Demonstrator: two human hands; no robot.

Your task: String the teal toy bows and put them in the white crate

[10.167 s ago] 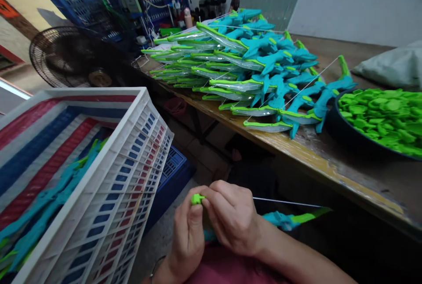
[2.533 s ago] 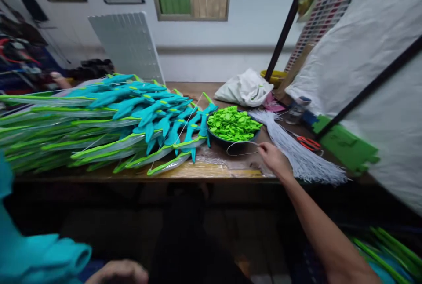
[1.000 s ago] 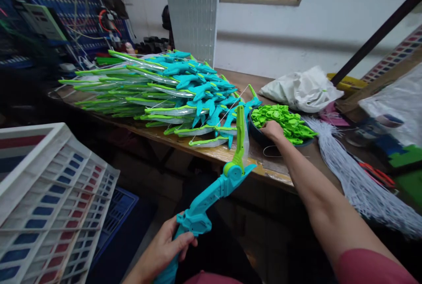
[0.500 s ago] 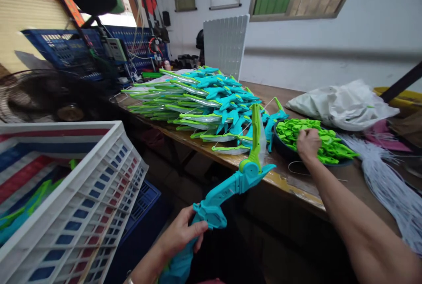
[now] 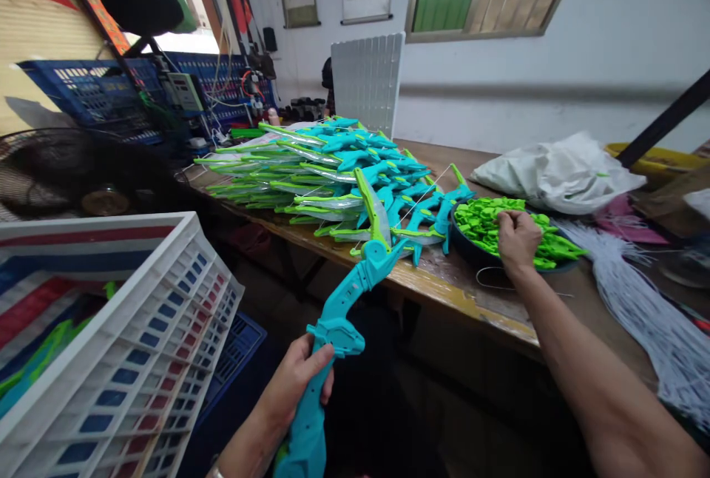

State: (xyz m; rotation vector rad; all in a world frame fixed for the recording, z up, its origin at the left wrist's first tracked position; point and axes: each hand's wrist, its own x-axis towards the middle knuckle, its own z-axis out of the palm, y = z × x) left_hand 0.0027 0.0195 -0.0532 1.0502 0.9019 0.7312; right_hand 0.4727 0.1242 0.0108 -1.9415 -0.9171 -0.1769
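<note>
Presently, left hand (image 5: 299, 378) around a turquoise plastic toy (image 5: 342, 300), right hand (image 5: 518, 241) over green pieces (image 5: 481, 220), its hold unclear.

The worktop (image 5: 444, 282) carries a dark basin (image 5: 464, 244) of green plastic parts (image 5: 482, 217); from it, toy bows (image 5: 355, 161) lie at ten o'clock, a white sack (image 5: 560, 173) at one, cords (image 5: 632, 293) at four.

From here I see a teal toy (image 5: 348, 300) slanting up toward the counter (image 5: 460, 296), green limb (image 5: 376, 210) topmost, and green pieces (image 5: 480, 222) heaped in a basin (image 5: 467, 250).
</note>
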